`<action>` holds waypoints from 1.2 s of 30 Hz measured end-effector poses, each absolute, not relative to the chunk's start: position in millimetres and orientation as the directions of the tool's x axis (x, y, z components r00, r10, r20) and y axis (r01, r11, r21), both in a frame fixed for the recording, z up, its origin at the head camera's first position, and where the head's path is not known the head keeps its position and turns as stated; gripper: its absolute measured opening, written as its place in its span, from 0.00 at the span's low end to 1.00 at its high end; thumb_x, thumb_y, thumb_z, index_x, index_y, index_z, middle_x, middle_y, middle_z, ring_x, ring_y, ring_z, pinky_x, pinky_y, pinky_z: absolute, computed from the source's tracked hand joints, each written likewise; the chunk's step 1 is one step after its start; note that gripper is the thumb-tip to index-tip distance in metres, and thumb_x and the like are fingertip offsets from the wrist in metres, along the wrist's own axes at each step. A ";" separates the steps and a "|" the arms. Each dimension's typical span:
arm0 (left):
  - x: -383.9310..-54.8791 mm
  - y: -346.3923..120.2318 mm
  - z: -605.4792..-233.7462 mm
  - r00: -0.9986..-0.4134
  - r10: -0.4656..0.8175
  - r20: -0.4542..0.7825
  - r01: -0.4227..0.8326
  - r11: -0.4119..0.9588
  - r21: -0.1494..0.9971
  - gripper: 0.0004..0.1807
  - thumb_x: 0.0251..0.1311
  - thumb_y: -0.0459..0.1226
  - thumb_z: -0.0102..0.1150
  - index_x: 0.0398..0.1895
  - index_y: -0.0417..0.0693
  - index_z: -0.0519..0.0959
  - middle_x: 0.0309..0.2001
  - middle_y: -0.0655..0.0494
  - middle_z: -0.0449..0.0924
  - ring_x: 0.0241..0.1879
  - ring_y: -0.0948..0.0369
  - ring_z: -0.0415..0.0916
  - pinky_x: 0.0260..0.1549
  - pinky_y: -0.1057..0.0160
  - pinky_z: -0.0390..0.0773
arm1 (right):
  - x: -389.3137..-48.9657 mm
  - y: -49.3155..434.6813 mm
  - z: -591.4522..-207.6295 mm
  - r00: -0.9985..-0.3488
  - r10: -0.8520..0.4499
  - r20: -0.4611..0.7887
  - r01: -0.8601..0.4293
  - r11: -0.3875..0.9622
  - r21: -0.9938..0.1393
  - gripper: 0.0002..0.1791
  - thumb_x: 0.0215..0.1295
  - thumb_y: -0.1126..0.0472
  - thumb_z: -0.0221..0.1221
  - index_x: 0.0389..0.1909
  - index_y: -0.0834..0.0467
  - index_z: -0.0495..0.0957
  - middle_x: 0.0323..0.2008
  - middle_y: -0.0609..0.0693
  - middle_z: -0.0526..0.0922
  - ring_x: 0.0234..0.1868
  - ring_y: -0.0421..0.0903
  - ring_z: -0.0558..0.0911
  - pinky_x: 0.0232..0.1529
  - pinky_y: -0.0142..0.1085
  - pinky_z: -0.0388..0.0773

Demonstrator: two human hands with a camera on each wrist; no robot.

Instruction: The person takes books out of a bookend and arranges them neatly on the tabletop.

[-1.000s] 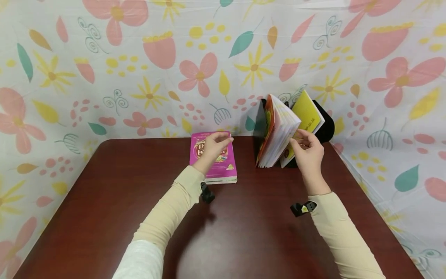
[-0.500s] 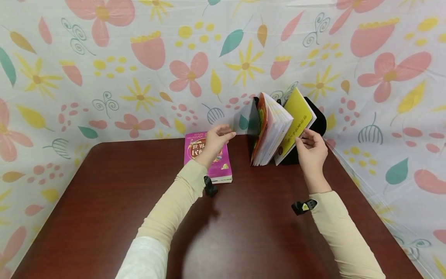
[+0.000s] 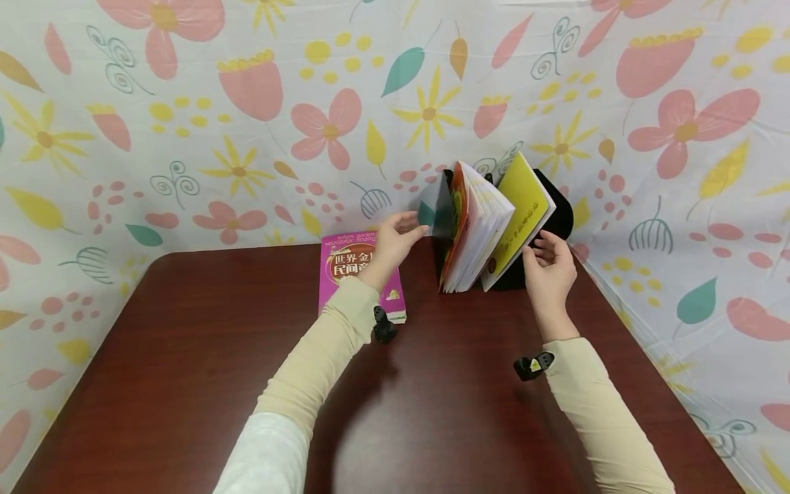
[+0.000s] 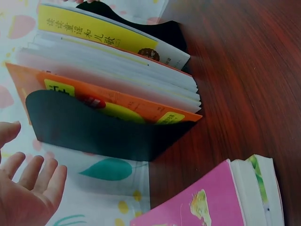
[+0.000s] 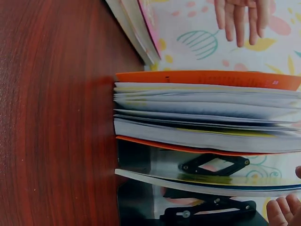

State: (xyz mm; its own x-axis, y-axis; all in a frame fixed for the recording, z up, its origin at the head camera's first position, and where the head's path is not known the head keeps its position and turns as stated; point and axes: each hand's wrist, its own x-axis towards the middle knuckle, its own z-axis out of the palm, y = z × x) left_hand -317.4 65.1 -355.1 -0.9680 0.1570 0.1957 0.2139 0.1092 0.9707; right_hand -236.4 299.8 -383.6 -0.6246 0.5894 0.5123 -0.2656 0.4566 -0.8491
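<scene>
A black bookend with crisscross linkage bars point(image 5: 214, 165) stands at the back right of the table. Between its end panels, a thick orange-covered book point(image 4: 94, 94) stands with pages fanned, and a thin yellow book point(image 3: 524, 199) leans to the right. My left hand point(image 3: 395, 243) hovers by the bookend's left panel point(image 4: 103, 122), fingers spread and holding nothing. Near the yellow book's front edge is my right hand point(image 3: 551, 271), its fingers loosely bent; in the right wrist view, the right fingers point(image 5: 282, 209) show just beyond that edge. A magenta book point(image 3: 395, 295) lies flat, partly hidden behind my left arm.
The dark red-brown table point(image 3: 204, 343) extends toward me. A floral cloth point(image 3: 247, 137) hangs directly behind it and along its sides. Black camera mounts point(image 3: 384, 326) stick out from both wrists, above the table.
My left hand has moved right, from over the magenta book toward the bookend's left panel. My right hand has drawn slightly away from the books, and the yellow book's cover shows more.
</scene>
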 end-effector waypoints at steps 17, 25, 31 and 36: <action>-320.6 98.6 -356.7 -0.954 0.211 0.212 0.236 0.093 0.967 0.25 0.60 0.34 0.62 0.62 0.44 0.73 0.62 0.43 0.72 0.58 0.50 0.73 0.54 0.57 0.77 | -248.1 302.5 -400.8 -0.704 0.549 0.451 -0.194 0.462 -0.866 0.26 0.62 0.64 0.60 0.62 0.61 0.68 0.54 0.58 0.76 0.52 0.51 0.78 0.51 0.41 0.77; -323.0 108.7 -360.1 -0.950 0.237 0.203 0.227 0.075 0.971 0.28 0.61 0.35 0.62 0.65 0.47 0.70 0.65 0.45 0.68 0.61 0.51 0.70 0.56 0.58 0.76 | -253.8 303.3 -405.1 -0.710 0.545 0.447 -0.185 0.468 -0.864 0.26 0.62 0.65 0.60 0.62 0.60 0.69 0.54 0.57 0.76 0.50 0.49 0.77 0.45 0.29 0.76; -327.9 112.5 -358.9 -0.942 0.261 0.209 0.235 0.075 0.969 0.29 0.61 0.35 0.61 0.66 0.45 0.68 0.67 0.47 0.66 0.64 0.51 0.67 0.58 0.58 0.74 | -259.1 302.1 -406.9 -0.710 0.557 0.431 -0.159 0.470 -0.868 0.24 0.63 0.64 0.59 0.61 0.59 0.70 0.53 0.57 0.77 0.48 0.47 0.78 0.41 0.22 0.74; -331.0 114.9 -358.0 -0.946 0.276 0.173 0.197 0.064 0.978 0.28 0.62 0.36 0.60 0.67 0.47 0.68 0.67 0.47 0.66 0.62 0.52 0.69 0.55 0.57 0.76 | -262.0 301.4 -411.4 -0.714 0.550 0.432 -0.131 0.501 -0.855 0.21 0.64 0.64 0.58 0.58 0.61 0.72 0.50 0.58 0.78 0.47 0.50 0.79 0.36 0.19 0.69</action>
